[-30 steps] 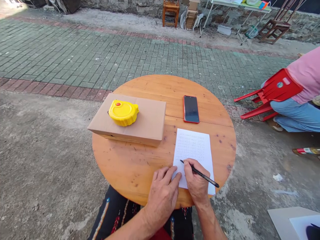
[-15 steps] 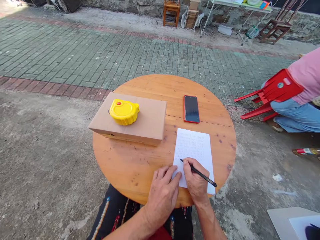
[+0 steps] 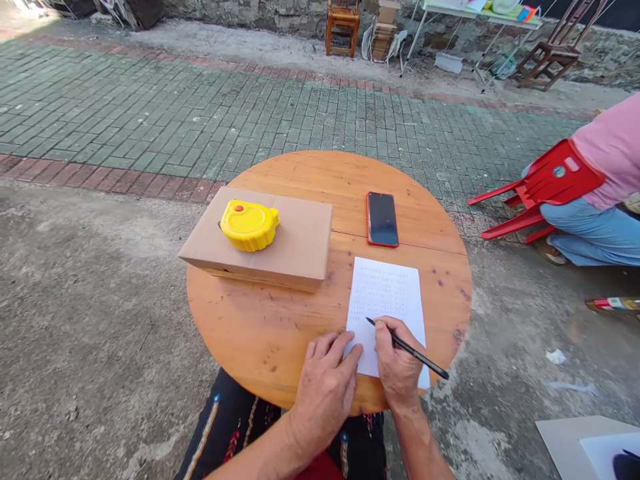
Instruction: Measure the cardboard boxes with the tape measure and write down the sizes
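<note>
My right hand [image 3: 399, 363] grips a black pen [image 3: 419, 355], its tip at the lower rows of handwriting on a white sheet of paper [image 3: 387, 287]. The side of that hand rests on the paper. Flat and with fingers stretched out, my left hand [image 3: 327, 380] lies on the table, its fingertips on the sheet's lower left edge. A yellow tape measure [image 3: 250, 225] sits on a closed cardboard box [image 3: 300, 230] to the left. Beyond the paper lies a phone [image 3: 383, 219] in a red case, screen dark.
Everything rests on a round wooden table [image 3: 295, 167] over my knees. At the right, a person in a pink top [image 3: 613, 147] sits on a red plastic chair [image 3: 565, 177]. A bottle [image 3: 613, 305] lies on the ground. A folding table [image 3: 480, 15] and wooden stool [image 3: 343, 28] stand by the far wall.
My right hand and the pen have shifted slightly to the right along the line of writing. My left hand stays in place.
</note>
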Demonstrator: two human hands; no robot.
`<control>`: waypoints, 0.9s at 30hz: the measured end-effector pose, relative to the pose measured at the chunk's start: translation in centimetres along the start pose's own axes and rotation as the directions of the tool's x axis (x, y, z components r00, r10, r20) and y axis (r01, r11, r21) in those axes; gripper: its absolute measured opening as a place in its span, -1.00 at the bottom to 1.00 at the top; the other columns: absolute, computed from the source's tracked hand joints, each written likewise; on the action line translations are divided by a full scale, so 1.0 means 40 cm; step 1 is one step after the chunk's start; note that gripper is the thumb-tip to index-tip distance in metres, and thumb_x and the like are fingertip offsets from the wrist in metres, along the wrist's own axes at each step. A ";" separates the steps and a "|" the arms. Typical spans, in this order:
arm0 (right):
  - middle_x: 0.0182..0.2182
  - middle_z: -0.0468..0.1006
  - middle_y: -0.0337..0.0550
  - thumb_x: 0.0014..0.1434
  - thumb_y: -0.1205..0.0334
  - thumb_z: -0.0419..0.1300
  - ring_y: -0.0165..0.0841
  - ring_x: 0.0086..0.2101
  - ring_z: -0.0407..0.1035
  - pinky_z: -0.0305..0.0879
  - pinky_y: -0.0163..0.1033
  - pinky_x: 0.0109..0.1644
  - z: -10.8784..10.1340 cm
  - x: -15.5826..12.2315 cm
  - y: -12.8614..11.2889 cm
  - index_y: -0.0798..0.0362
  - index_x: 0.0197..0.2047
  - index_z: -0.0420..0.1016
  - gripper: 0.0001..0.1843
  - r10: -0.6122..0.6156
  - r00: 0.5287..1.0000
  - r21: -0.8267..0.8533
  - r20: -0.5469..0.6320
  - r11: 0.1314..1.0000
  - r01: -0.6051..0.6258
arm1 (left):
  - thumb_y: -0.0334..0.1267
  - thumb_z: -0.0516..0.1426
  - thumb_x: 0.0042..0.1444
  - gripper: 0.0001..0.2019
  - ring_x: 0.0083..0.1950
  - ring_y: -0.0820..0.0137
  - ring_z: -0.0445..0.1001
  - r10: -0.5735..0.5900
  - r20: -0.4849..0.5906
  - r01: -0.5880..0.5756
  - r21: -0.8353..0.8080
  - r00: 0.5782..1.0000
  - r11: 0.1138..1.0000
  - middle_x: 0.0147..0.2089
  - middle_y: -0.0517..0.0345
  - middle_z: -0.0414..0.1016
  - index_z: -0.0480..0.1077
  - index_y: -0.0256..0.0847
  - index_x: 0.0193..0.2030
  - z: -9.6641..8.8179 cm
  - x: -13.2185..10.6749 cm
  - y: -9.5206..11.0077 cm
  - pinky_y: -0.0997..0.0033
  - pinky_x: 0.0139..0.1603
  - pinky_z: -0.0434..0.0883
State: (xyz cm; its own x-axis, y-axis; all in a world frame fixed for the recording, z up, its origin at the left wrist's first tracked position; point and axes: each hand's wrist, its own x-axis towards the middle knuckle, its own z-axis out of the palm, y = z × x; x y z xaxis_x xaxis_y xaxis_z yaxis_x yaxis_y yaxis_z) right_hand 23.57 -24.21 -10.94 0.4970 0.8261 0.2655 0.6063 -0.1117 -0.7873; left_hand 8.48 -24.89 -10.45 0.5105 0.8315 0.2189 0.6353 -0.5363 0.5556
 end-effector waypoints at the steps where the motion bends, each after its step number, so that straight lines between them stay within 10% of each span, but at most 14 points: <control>1: -0.53 0.56 -0.23 0.26 0.18 0.13 -0.39 -0.52 0.42 0.37 -0.32 -0.39 0.000 0.002 -0.002 0.06 -0.37 0.52 -0.78 -0.013 1.000 -0.003 -0.002 1.000 0.013 | -0.53 0.08 0.16 -0.64 0.09 0.13 0.34 -0.002 -0.001 0.002 -0.001 1.000 1.000 0.17 0.00 0.46 0.44 -0.19 0.06 0.000 0.001 0.000 0.04 0.02 0.43; 27: -0.48 0.61 -0.24 0.25 0.23 0.12 -0.38 -0.48 0.47 0.40 -0.31 -0.34 -0.001 0.014 -0.011 0.04 -0.35 0.53 -0.80 -0.080 0.994 -0.029 0.077 0.996 0.082 | -0.53 0.07 0.16 -0.65 0.08 0.12 0.36 -0.002 -0.004 0.002 0.008 1.000 1.000 0.16 -0.02 0.47 0.45 -0.19 0.05 -0.004 0.005 0.003 0.04 0.00 0.43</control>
State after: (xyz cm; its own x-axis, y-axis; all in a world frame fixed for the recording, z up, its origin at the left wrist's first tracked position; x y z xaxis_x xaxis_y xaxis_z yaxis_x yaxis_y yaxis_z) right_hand 23.62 -23.73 -10.42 0.3979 0.8725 0.2837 0.6628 -0.0595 -0.7465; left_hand 8.58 -24.78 -10.22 0.5073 0.8330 0.2209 0.6407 -0.5360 0.5498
